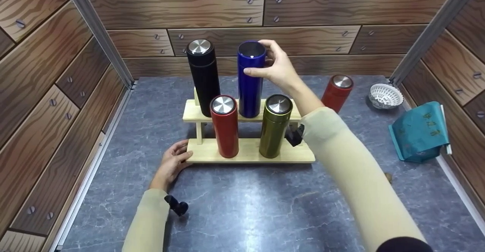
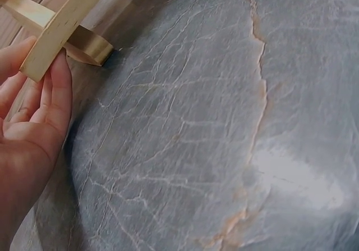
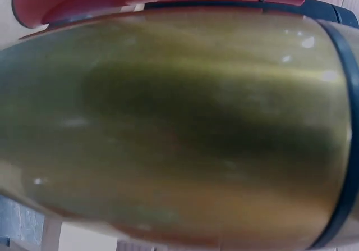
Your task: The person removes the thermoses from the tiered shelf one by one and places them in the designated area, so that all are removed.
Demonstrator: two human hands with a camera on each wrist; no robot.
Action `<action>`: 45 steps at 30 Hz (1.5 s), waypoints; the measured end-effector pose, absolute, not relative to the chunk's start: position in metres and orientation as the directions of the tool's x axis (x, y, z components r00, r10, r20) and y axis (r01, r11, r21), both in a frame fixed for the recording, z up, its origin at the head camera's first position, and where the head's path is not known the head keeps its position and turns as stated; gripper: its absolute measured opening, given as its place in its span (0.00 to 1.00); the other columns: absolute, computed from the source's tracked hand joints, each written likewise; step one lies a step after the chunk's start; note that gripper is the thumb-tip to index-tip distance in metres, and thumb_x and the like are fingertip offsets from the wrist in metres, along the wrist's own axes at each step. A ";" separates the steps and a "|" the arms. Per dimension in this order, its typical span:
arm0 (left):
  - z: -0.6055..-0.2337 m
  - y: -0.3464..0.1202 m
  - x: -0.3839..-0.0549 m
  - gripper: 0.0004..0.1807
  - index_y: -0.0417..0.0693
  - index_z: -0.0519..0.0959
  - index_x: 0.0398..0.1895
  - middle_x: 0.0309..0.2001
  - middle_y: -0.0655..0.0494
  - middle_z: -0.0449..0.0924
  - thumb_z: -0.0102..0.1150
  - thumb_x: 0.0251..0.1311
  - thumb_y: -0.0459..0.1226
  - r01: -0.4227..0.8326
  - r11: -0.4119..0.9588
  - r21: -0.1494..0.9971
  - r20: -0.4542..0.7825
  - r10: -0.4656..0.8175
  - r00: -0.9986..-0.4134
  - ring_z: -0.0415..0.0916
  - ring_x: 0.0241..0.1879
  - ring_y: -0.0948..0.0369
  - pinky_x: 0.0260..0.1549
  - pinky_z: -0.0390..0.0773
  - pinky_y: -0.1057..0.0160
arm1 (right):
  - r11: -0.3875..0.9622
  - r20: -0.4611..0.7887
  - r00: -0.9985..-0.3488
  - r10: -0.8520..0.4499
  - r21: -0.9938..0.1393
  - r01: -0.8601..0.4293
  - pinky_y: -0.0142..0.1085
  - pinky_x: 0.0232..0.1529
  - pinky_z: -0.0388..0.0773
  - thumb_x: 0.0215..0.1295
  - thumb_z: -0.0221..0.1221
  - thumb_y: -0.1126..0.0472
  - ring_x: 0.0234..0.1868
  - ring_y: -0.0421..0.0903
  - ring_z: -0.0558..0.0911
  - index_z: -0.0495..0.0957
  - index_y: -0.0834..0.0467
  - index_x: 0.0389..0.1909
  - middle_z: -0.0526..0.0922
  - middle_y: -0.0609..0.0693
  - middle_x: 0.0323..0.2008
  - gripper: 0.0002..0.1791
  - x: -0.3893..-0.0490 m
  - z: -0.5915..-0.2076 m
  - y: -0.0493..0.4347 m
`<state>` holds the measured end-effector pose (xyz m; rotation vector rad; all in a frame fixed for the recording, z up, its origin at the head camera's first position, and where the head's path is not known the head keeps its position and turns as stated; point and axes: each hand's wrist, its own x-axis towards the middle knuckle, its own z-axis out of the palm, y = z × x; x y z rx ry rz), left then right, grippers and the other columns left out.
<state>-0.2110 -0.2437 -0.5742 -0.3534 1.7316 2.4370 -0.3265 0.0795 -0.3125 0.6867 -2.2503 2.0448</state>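
Observation:
My right hand (image 1: 278,66) grips a blue thermos (image 1: 250,89) near its top, thumb across the front and fingers behind. The thermos stands over the upper step of a two-step wooden rack (image 1: 248,160). My left hand (image 1: 174,163) pinches the left end of the lower step; the left wrist view shows its fingers (image 2: 59,88) under the board. Left of the blue thermos is a black thermos (image 1: 204,81) on the upper step. On the lower step stand a red thermos (image 1: 225,130) and a gold thermos (image 1: 273,134), which fills the right wrist view.
Another red thermos (image 1: 337,93) stands right of the rack, partly behind my right sleeve. Farther right are a white woven basket (image 1: 385,96) and a teal bag (image 1: 420,132). A small brown object (image 1: 388,177) peeks past the sleeve. Wood-patterned walls (image 1: 212,9) enclose the grey marbled table (image 1: 242,206).

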 end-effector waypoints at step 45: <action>-0.572 -0.241 -0.211 0.31 0.40 0.66 0.62 0.57 0.41 0.67 0.61 0.53 0.25 -0.242 -0.305 0.921 -0.269 -0.049 -0.962 0.76 0.41 0.55 0.36 0.79 0.58 | 0.016 0.378 -0.922 -0.087 -0.925 -0.381 0.45 0.48 0.71 0.37 0.76 0.65 0.46 0.54 0.76 0.72 0.52 0.54 0.78 0.54 0.49 0.39 -0.306 -0.317 0.157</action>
